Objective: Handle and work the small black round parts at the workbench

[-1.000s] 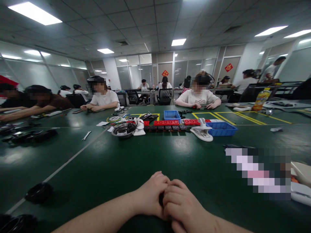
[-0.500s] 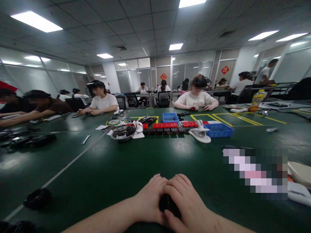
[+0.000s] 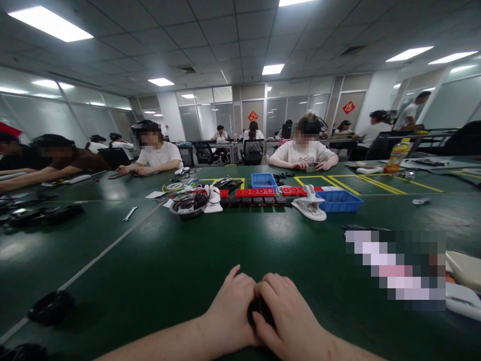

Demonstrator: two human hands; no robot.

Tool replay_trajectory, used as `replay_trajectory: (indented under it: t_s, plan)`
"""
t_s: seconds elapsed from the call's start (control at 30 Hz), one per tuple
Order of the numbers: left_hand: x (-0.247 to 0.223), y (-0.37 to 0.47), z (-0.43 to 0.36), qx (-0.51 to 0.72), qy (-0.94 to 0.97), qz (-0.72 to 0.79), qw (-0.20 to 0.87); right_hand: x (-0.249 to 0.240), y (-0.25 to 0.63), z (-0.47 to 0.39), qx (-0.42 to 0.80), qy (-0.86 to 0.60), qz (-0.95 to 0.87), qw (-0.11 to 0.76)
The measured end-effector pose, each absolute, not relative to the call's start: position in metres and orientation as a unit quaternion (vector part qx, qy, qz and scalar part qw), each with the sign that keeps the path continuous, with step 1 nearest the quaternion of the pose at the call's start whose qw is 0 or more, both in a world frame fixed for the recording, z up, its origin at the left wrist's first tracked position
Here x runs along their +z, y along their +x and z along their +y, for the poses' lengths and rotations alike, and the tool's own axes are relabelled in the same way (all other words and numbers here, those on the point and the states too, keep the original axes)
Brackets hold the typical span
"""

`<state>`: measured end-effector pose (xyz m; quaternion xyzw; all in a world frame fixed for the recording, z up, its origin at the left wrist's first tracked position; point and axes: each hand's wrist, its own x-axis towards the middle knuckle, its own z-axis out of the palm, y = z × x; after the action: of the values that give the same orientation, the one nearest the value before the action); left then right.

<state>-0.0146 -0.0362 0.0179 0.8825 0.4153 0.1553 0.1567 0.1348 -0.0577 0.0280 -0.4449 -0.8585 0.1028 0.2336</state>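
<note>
At the near edge of the green table, my two hands are close together around a black rounded object (image 3: 260,312) whose kind I cannot make out. My right hand (image 3: 287,308) curls over it from the right, with the thumb across its near side. From the left, my left hand (image 3: 235,306) closes against the same object, one finger sticking up and forward. Most of the object is hidden by my fingers and palms.
A black coiled item (image 3: 51,307) lies at the left. Farther off are a metal bowl of cables (image 3: 188,205), red power strips (image 3: 255,193), a white clamp (image 3: 310,204), a blue bin (image 3: 340,201) and a wrench (image 3: 130,214). A co-worker (image 3: 303,150) sits opposite.
A finger of my left hand has lifted away from the others. Both hands stay around the black object, and my right hand has shifted slightly. The view has turned a little.
</note>
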Motion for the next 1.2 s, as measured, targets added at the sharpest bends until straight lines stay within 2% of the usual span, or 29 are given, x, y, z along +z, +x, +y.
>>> replay_trajectory:
  t_s: [0.47,0.9,1.2]
  plan:
    - [0.014,-0.016,-0.035,0.171,0.886,0.404,0.154,0.03,0.137,-0.056,0.137,-0.431,-0.861,0.232]
    - [0.01,-0.024,-0.013,0.155,0.928,0.267,0.206,0.025,0.141,-0.056,0.131,-0.132,-0.924,0.333]
    - [0.022,-0.025,-0.018,0.166,0.919,0.273,0.233,0.035,0.139,-0.058,0.132,-0.118,-0.925,0.337]
